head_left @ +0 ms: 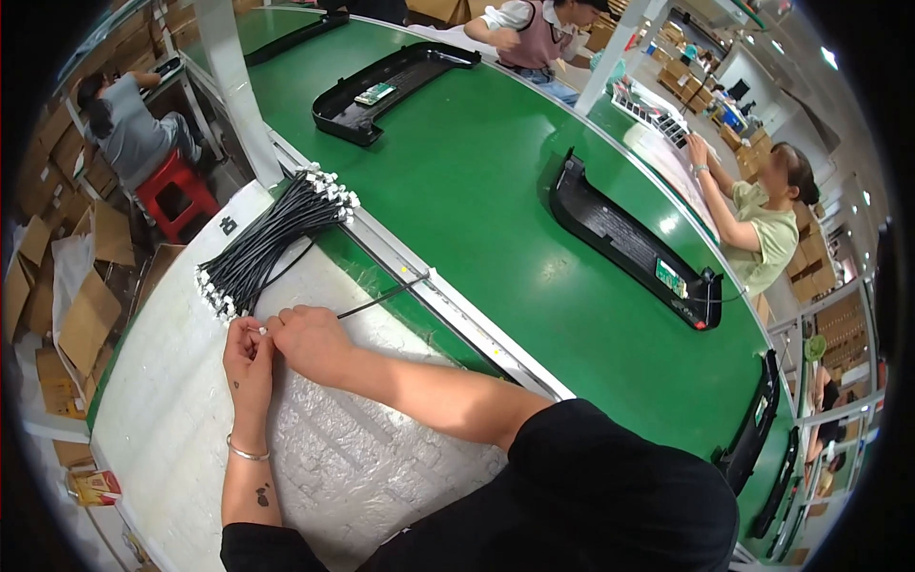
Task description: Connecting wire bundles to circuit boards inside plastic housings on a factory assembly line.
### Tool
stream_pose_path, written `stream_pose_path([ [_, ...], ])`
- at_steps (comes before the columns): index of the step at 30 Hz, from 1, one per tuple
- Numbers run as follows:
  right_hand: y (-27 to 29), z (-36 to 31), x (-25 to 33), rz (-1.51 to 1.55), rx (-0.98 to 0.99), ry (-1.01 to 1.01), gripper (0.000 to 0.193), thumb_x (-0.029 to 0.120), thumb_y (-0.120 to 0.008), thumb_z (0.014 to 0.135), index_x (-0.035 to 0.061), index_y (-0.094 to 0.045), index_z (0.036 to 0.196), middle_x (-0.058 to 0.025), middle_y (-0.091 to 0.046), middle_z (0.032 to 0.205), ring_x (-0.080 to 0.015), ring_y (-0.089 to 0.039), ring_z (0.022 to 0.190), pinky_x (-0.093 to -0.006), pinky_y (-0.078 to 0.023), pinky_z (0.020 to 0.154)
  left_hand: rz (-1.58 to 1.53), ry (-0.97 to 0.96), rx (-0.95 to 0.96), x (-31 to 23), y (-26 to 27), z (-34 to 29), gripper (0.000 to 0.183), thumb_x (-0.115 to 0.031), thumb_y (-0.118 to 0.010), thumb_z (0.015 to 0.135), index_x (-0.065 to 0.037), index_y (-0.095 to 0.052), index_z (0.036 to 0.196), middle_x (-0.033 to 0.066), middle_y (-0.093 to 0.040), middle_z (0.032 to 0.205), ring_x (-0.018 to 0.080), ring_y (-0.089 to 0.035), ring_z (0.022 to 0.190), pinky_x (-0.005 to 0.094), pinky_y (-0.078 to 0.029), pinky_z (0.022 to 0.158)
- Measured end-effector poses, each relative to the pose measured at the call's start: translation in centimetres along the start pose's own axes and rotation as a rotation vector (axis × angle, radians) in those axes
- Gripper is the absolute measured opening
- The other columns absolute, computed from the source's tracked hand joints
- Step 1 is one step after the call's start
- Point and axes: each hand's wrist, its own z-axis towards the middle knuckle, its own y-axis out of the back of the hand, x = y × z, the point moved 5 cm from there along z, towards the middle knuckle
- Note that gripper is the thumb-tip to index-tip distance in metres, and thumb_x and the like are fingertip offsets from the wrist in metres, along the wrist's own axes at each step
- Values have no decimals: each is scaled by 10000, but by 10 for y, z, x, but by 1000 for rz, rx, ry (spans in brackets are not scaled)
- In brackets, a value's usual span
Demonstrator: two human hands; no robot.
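Observation:
My left hand (pixel 249 355) pinches at a small white connector (pixel 263 331) on the end of a black cable. My right hand (pixel 313 343) is closed beside it, fingertips touching the left hand's. The black cable (pixel 381 300) comes out from under the right hand and runs right to the metal rail, where its other white end lies. Just beyond both hands lies a thick bundle of black cables (pixel 272 238) with white connectors at both ends. The right hand's fingertips are partly hidden.
A white padded work surface (pixel 381 448) lies under my hands. Past the metal rail (pixel 457 329), a green conveyor belt (pixel 477 191) carries black curved plastic housings (pixel 629 238), some with green circuit boards. Other people sit alongside. A red stool (pixel 179 195) and cardboard boxes (pixel 91 324) stand left.

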Motion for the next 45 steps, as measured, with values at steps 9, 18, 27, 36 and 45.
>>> stream_pose_path([
  [9, -12, -3, -2, 18, 4, 26, 126, 146, -555, 727, 62, -619, 794, -92, -630, 791, -248, -622, 783, -368, -499, 702, 28, -68, -48, 27, 5, 7, 149, -22, -558, 846, -64, -503, 978, -57, -433, 710, 29, -390, 628, 168, -332, 556],
  [18, 73, 6, -20, -163, -380, -4, 205, 144, -531, 747, 50, -588, 920, -50, -573, 688, -224, -612, 678, -348, -492, 585, 28, -75, -4, 29, 8, 6, 151, -75, -535, 885, -56, -479, 1024, -51, -420, 667, 35, -367, 613, 171, -284, 549],
  [27, 393, -89, -124, -739, -1329, -98, 181, 14, -527, 774, 76, -552, 943, -113, -566, 579, -294, -580, 509, -383, -422, 424, 184, -111, -9, 30, 6, 22, 130, -113, -529, 890, -79, -510, 1014, -50, -422, 645, 32, -373, 574, 171, -283, 491],
  [36, 159, 22, -150, -567, 120, -47, 101, 151, -576, 662, 71, -636, 649, -150, -648, 693, -316, -651, 663, -421, -512, 582, 189, -159, -28, 34, 16, 17, 106, -51, -534, 847, -29, -542, 951, -38, -461, 736, 41, -417, 660, 175, -361, 594],
  [45, 91, 152, -217, -588, -145, -340, 266, 347, -612, 793, 101, -692, 854, -92, -655, 854, -249, -639, 841, -382, -516, 706, 361, -162, -72, -6, -11, 8, 162, -150, -628, 780, -75, -582, 917, 29, -521, 582, 123, -502, 526, 273, -409, 509],
])
